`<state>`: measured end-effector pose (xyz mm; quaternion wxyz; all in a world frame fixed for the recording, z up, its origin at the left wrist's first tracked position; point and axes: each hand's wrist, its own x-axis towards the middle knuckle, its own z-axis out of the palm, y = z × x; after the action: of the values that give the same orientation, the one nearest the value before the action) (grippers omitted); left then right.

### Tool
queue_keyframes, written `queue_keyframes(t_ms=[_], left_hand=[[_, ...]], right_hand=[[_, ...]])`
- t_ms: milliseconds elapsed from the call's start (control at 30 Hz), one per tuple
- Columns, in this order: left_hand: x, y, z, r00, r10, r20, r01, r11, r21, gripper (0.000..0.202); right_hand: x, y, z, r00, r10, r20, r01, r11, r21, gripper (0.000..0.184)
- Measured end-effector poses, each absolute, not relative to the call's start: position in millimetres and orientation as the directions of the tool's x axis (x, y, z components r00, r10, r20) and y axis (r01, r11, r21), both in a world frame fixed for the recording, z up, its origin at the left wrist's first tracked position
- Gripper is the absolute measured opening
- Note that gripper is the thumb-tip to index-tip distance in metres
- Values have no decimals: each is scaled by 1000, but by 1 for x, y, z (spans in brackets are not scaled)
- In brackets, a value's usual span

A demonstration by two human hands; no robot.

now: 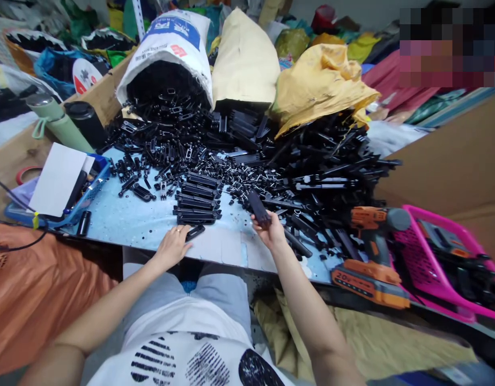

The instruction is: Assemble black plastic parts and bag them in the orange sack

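Your right hand (271,230) grips the dark block (257,206) above the workbench (128,228). Your left hand (170,247) meets the slotted black piece (196,232); its grip is unclear. Handling appears in progress; steady control seems required next.

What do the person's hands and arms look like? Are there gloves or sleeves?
The left hand and right hand are bare, without gloves. No sleeves show on the left arm or right arm. Something like a ring may be on the left hand; it's too small to tell.
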<state>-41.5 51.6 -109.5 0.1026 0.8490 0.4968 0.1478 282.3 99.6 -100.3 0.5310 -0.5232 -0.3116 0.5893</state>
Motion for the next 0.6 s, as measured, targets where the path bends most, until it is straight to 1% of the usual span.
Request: queue_keyframes(t_ms=[33, 67, 100, 133, 167, 200, 233, 267, 300, 333, 400, 467, 533, 600], left_hand=[[-45, 50, -111, 441, 885, 151, 814, -465, 347, 28], [-48, 50, -112, 426, 892, 149, 807, -449, 382, 24], [-50, 49, -113, 419, 897, 143, 791, -437, 427, 21], [-50, 49, -113, 417, 899, 133, 770, -427, 474, 20], [-50, 49, -113, 419, 900, 119, 749, -416, 515, 21], [-49, 49, -113, 420, 902, 103, 735, -405, 543, 22], [-48, 50, -113, 422, 902, 91, 729, -398, 557, 22], [-46, 50, -114, 421, 903, 89, 729, -395, 559, 22], [-46, 50, -115, 416, 904, 100, 730, -397, 556, 22], [-45, 50, -116, 408, 905, 120, 728, -402, 555, 21], [-45, 50, -121, 397, 901, 173, 709, -421, 566, 23], [-46, 50, -126, 388, 894, 222, 680, -440, 586, 26], [-47, 51, -131, 380, 888, 258, 651, -455, 607, 23], [-48, 51, -135, 358, 893, 273, 641, -448, 624, 18]], right_hand=[[280, 97, -104, 142, 950, -278, -214, -245, -946, 34], [278, 93, -108, 164, 952, -257, -92, -245, -965, 37], [276, 88, -110, 170, 961, -219, 71, -234, -970, 39], [275, 83, -110, 158, 974, -161, 268, -199, -943, 41], [272, 77, -108, 129, 988, -85, 475, -137, -869, 42], [269, 72, -106, 86, 996, 0, 663, -57, -747, 41], [264, 66, -102, 30, 996, 87, 801, 28, -598, 40], [258, 60, -98, -36, 985, 169, 880, 112, -462, 38], [250, 56, -96, -113, 967, 230, 910, 194, -368, 36], [240, 52, -94, -195, 945, 261, 905, 277, -323, 34], [217, 47, -94, -373, 895, 245, 836, 439, -330, 32], [194, 47, -98, -505, 843, 188, 764, 537, -358, 34], [176, 50, -102, -558, 817, 149, 738, 570, -361, 37], [163, 56, -102, -584, 799, 144, 731, 595, -334, 34]])
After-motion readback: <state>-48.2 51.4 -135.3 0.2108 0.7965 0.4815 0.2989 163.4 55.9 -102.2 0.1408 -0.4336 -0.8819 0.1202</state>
